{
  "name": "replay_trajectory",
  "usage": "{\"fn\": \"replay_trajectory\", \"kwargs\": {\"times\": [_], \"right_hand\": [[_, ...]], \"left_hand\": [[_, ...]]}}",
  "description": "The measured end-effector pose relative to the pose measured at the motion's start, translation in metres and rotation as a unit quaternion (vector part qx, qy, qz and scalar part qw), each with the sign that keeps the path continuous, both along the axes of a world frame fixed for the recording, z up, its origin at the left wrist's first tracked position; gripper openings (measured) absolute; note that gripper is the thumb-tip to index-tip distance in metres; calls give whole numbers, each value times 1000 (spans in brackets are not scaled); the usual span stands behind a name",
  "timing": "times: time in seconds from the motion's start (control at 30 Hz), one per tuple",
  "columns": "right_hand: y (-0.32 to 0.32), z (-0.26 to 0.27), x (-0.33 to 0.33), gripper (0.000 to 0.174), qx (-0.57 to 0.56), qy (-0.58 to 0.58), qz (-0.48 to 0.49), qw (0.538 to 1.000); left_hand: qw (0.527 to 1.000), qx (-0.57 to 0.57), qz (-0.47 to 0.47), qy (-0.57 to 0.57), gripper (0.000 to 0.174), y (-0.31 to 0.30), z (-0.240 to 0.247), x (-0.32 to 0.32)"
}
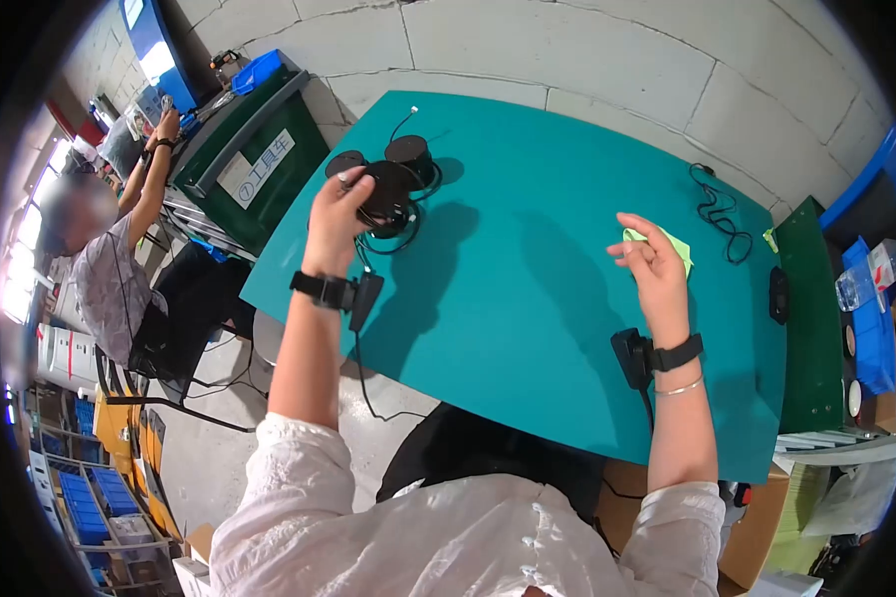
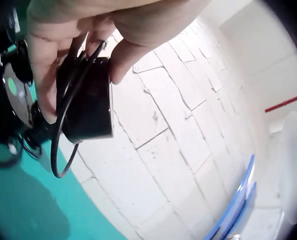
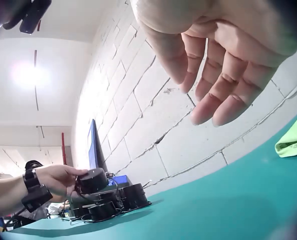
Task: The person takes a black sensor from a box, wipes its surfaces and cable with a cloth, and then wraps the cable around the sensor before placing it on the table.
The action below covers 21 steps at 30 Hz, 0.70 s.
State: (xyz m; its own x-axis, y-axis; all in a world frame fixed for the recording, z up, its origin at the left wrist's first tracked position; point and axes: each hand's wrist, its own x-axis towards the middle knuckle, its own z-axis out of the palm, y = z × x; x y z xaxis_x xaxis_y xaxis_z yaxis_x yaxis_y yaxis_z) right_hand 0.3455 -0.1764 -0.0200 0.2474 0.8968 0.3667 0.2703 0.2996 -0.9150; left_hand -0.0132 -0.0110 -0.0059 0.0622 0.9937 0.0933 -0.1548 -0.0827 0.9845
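My left hand (image 1: 331, 227) grips a short black cylinder (image 2: 91, 107) with a thin black cable, thumb on one side and fingers on the other. The right wrist view shows that cylinder (image 3: 92, 181) raised above similar black cylinders (image 3: 133, 196), which stand on the green table. From the head, two of these cylinders (image 1: 408, 152) show just beyond the hand, with cables looped around them. On the right, my right hand (image 1: 660, 284) is held over the table with nothing in it, fingers loosely bent. A light green cloth (image 1: 680, 249) lies partly behind it.
The green table (image 1: 528, 328) backs onto a white block wall. A coiled black cable (image 1: 724, 214) and a small black object (image 1: 779, 295) lie toward its right edge. A green tool cart (image 1: 259, 164) stands at the left, with another person (image 1: 114, 259) seated beside it.
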Motion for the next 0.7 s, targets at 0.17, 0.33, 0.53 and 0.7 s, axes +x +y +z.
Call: {"fn": "replay_trajectory", "kwargs": {"times": [0.17, 0.33, 0.53, 0.7], "right_hand": [[-4, 14, 1, 24, -29, 11, 6, 1000], [-24, 37, 3, 22, -7, -34, 0, 999], [-62, 49, 16, 22, -7, -60, -31, 998], [-133, 54, 44, 25, -36, -111, -118, 986]], "left_hand": [[999, 35, 11, 1, 35, 49, -36, -21], [996, 55, 58, 24, 36, 85, -72, -22], [949, 112, 137, 263, 34, 89, -73, -21], [949, 115, 153, 250, 32, 92, -68, -25]]}}
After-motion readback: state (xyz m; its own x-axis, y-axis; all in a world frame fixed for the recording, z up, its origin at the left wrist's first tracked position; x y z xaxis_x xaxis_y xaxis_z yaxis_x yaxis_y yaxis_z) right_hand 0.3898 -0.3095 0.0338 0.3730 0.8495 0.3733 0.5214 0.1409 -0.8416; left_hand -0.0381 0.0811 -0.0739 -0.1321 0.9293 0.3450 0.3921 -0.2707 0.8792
